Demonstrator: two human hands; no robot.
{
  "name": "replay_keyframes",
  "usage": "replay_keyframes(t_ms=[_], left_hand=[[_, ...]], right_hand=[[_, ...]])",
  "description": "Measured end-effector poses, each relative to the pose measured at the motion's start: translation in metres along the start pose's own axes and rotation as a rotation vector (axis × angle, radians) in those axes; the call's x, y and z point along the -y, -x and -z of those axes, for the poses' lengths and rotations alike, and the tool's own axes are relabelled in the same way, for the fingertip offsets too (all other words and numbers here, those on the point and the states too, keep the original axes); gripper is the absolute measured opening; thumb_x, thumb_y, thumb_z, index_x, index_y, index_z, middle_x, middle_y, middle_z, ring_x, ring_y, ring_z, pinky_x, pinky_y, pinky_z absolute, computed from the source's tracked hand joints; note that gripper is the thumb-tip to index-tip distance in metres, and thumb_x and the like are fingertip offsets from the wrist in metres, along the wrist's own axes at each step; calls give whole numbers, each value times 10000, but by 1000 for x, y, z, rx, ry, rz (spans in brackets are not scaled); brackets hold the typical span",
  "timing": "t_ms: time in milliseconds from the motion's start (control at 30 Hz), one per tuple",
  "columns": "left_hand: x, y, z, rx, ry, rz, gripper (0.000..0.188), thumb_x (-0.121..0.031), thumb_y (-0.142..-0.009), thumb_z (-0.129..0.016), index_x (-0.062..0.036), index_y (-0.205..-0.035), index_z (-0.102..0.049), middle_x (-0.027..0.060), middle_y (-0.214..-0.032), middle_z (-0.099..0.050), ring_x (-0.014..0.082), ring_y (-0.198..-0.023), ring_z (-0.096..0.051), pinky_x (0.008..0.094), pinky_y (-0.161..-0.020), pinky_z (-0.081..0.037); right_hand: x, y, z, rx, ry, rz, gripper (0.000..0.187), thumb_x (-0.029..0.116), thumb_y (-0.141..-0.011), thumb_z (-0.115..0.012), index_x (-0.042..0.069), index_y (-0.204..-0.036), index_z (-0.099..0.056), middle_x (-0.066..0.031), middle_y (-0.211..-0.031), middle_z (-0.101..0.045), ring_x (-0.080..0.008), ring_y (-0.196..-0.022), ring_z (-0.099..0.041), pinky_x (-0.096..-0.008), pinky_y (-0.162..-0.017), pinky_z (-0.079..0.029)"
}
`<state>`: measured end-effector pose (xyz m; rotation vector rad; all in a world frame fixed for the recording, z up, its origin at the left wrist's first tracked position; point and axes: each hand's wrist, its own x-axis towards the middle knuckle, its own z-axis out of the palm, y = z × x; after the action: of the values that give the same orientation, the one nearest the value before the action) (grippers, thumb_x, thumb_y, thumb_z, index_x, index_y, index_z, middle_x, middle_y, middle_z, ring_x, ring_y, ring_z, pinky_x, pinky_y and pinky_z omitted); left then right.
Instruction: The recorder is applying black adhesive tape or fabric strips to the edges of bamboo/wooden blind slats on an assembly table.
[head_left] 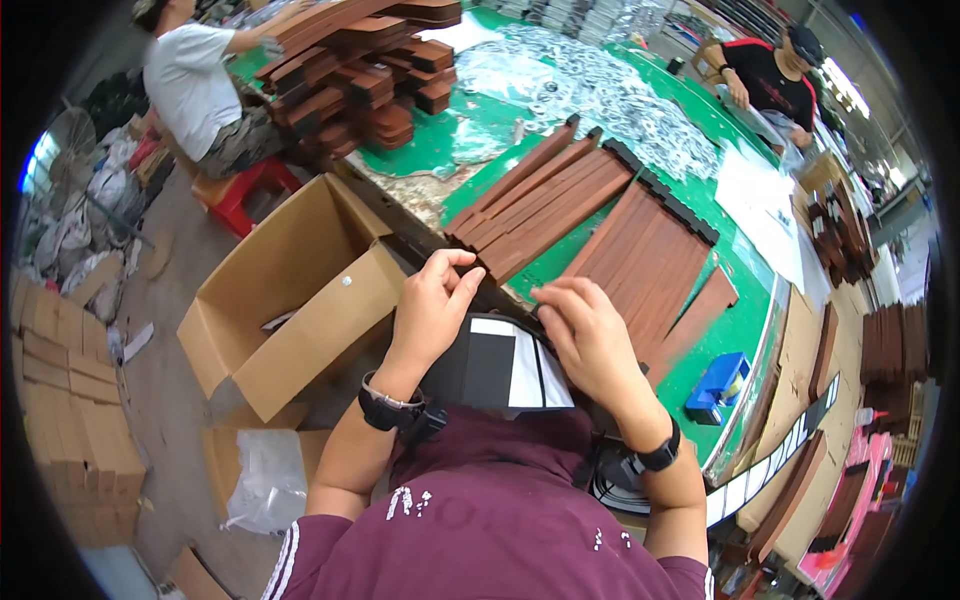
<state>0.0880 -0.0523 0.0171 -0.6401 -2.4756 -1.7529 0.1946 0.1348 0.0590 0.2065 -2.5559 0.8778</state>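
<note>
My left hand (436, 305) is at the table edge, by the near ends of dark reddish-brown wooden slats (545, 212). Its fingers are bent, with a gap between thumb and forefinger and nothing visible in it. Across from it, my right hand (590, 330) hovers beside a second group of slats (640, 265), fingers curled but apart, nothing seen in them. Black end pieces (660, 190) line the far ends of both groups. One slat (705, 300) lies at an angle on the right. Below my hands is a black-and-white flat piece (500, 365) against my body.
An open cardboard box (300, 290) stands left of the green table (560, 255). Behind it are stacked brown pieces (365, 85) and a seated person (200, 85). Many small clear plastic packets (600, 90) cover the far table. A blue dispenser (717, 388) sits right; another person (770, 85) works beyond.
</note>
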Motion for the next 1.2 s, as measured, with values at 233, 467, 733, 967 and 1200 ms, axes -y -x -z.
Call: replay_keyframes(t_ms=[233, 467, 733, 967, 1200], left_hand=[[0, 8, 7, -66, 203, 46, 205, -151, -949, -703, -17, -1093, -646, 22, -630, -570, 85, -574, -514, 279, -543, -438], [-4, 22, 14, -83, 296, 13, 183, -126, -986, -666, -19, -1129, -629, -56, -697, -553, 0, -615, -439, 197, -550, -346], [14, 15, 18, -128, 528, 153, 151, -109, -991, -645, -21, -1114, -633, -59, -658, -532, 9, -583, -429, 228, -519, -368], [35, 10, 17, -163, 155, 69, 166, -117, -976, -656, -21, -1109, -634, 3, -596, -485, 69, -539, -425, 272, -512, -370], [44, 8, 23, 102, -119, 137, 263, -136, -900, -717, -69, -1142, -640, 64, -664, -591, 200, -565, -567, 346, -556, -456]], right_hand=[[34, 8, -31, 194, -20, 15, 334, 284, -905, -727, 9, -1087, -677, -142, -1007, -641, -325, -933, -636, -413, -815, -530], [40, -5, -48, 450, -531, -445, 306, 277, -967, -692, -10, -1055, -632, -95, -854, -645, -174, -791, -666, -328, -711, -538], [18, -1, -76, 455, -1109, -768, 184, 127, -974, -660, 15, -1104, -593, -13, -917, -625, -90, -768, -633, -249, -709, -532], [26, -13, -62, 423, -492, -444, 222, 29, -829, -776, 26, -1019, -661, -23, -874, -584, -107, -742, -562, -300, -680, -493], [20, -11, -65, 178, -377, -31, 214, 2, -771, -771, 36, -963, -681, -114, -898, -587, -282, -801, -614, -354, -710, -513]])
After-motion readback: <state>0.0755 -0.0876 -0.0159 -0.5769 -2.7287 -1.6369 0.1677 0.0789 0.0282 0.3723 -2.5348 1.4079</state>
